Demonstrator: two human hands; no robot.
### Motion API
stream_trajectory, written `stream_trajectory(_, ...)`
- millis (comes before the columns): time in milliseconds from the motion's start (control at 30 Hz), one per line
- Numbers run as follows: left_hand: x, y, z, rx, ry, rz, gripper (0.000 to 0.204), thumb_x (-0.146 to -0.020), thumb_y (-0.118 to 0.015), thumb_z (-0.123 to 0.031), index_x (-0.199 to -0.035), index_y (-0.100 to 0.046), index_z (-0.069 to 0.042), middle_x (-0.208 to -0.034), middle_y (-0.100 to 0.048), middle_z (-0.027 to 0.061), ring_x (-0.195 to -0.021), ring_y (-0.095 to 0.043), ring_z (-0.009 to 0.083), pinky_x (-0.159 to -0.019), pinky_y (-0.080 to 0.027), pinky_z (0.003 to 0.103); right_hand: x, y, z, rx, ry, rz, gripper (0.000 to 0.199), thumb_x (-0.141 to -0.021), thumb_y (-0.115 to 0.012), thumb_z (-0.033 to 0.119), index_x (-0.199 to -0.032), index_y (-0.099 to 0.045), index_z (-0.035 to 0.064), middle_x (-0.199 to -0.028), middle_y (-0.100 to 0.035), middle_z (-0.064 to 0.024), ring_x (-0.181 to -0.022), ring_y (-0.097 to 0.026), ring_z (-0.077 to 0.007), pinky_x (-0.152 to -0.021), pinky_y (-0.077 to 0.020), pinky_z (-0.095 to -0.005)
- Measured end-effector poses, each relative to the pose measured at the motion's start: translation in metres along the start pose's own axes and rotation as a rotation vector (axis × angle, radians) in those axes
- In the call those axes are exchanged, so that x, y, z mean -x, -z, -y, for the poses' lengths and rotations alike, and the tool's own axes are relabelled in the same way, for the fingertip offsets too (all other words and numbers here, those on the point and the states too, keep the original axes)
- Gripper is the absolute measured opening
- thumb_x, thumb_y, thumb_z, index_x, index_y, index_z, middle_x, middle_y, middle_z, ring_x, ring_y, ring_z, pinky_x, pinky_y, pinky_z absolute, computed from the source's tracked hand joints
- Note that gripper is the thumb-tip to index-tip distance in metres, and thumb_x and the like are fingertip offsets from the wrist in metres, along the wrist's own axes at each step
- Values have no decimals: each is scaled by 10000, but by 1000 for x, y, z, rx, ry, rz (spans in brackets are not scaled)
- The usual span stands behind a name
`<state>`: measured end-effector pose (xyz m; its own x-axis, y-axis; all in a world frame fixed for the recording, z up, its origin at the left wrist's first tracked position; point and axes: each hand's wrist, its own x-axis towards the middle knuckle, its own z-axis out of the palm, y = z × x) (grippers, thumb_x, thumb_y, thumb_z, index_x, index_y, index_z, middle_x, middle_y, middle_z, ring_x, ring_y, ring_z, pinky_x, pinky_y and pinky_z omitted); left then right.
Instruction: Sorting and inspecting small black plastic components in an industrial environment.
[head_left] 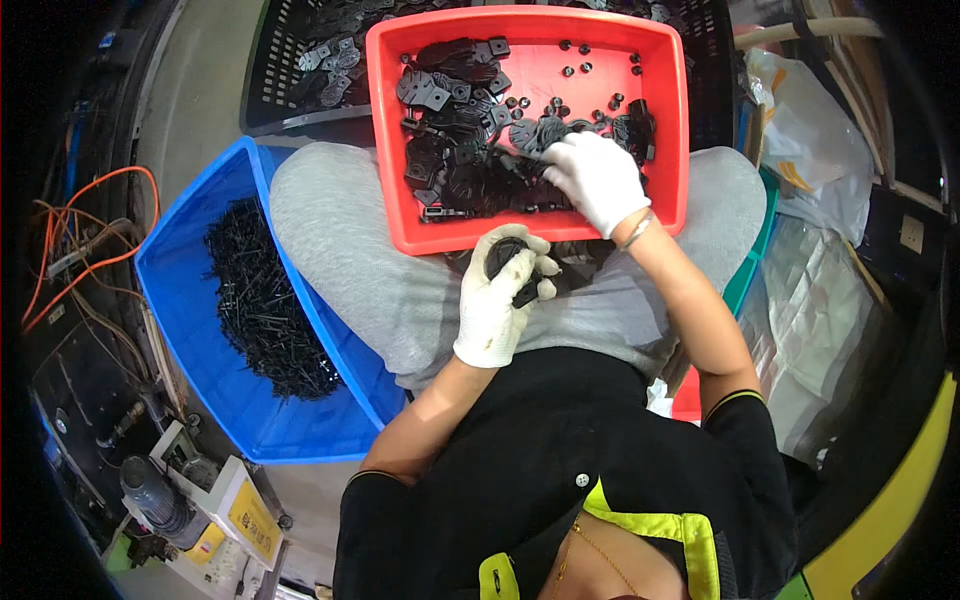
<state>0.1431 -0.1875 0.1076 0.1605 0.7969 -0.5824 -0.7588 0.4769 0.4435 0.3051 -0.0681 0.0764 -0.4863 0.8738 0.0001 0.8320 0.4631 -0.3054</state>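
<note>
My left hand (497,305), in a white glove, is closed around a black round plastic part (504,257) just below the near edge of a red bin (530,235). The fingers and palm cover much of that part. My right hand (600,180), also gloved, reaches over the bin's near right side into a heap of black flat plastic parts (455,165). Its fingertips touch the pieces there and are blurred, so whether they grip one does not show. Small black cylindrical pieces (568,71) lie scattered on the bin's far right floor.
The red bin rests across my grey-trousered legs. At my left stands a blue bin (190,340) holding many thin black pieces (265,310). Beyond the red bin is a black crate (275,95) with more parts. Orange cables (150,180) and a machine (165,495) are at left, plastic bags (815,150) at right.
</note>
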Motion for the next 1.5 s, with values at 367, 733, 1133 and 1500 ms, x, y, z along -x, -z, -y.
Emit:
stream_trajectory(367, 0, 21, 3, 65, -7, 14, 280, -904, -568, -74, -1170, -482, -61, -1036, -587, 140, -843, -618, 224, -660, -516, 328, -7, 19, -2, -890, -580, -26, 277, -859, -612, 323, -898, -696, 62, -717, -616, -67, -649, -579, -158, -607, -445, -315)
stream_trajectory(733, -8, 43, 15, 23, 136, 75, 283, -910, -556, -20, -1179, -487, -76, -1062, -601, 160, -886, -632, 235, -753, -548, 367, -77, -30, 282, -983, 280, 199, 232, -814, -575, 214, -918, -603, 8, -943, -595, -213, -860, -584, -372, -752, -487, -439)
stream_trajectory(1133, -11, 43, 22, -108, 273, 117, 410, -902, -554, -44, -1285, -411, -53, -1133, -553, 117, -960, -600, 218, -801, -544, 367, -42, -29, 247, -1106, 318, 113, 193, -798, -544, 224, -786, -644, 59, -795, -647, -172, -790, -636, -357, -736, -503, -457)
stream_trajectory(1500, -2, 8, -8, 155, 90, 168, 515, -869, -639, -156, -1318, -394, -99, -1202, -528, 144, -1063, -575, 263, -865, -519, 422, 9, -7, -27, 96, -227, -179, 327, -782, -677, 274, -1036, -576, 95, -960, -579, -120, -871, -601, -321, -729, -500, -424)
